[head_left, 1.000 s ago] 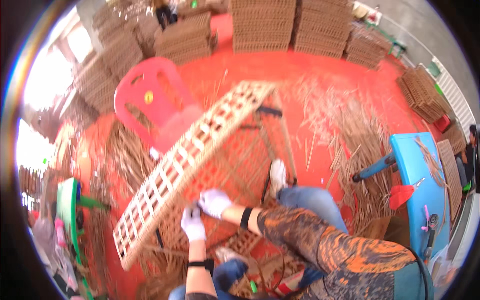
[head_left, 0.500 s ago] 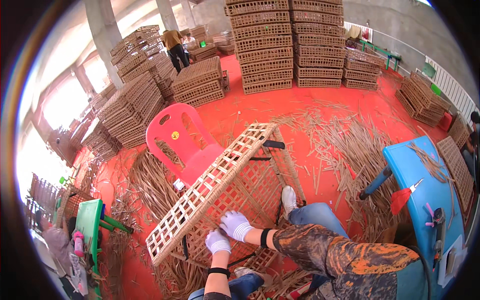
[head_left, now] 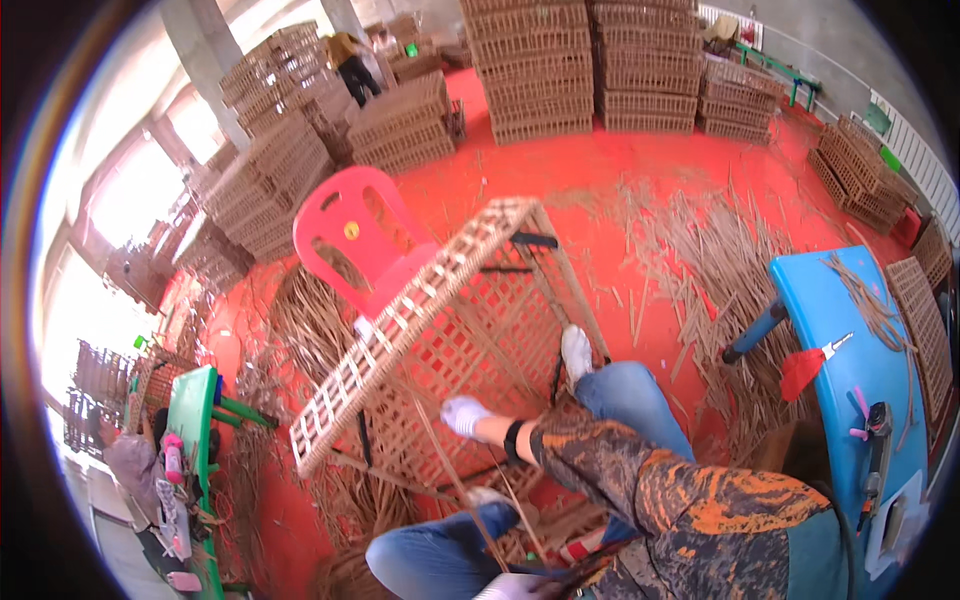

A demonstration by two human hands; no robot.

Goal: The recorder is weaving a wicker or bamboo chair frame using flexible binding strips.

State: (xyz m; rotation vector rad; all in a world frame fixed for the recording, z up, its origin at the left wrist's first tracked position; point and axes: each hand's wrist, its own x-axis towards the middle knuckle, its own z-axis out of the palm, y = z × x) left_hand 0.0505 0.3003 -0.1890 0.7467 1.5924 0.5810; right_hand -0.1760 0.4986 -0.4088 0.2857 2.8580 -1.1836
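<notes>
Red floor (head_left: 640, 170) lies under everything, with stacked crates (head_left: 540, 60) at the back. A big woven bamboo crate (head_left: 430, 330) leans tilted by the person's knees, in front of a red plastic chair (head_left: 350, 235). The right hand (head_left: 462, 414), in a white glove, presses on the crate's lattice, fingers curled together. The left hand (head_left: 510, 588) shows only at the bottom edge; I cannot tell its grip. A thin stick (head_left: 455, 480) slants between them.

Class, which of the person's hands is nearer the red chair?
Right. The right hand is at the lattice crate just below the red chair; the left hand is far lower, at the picture's bottom edge.
</notes>
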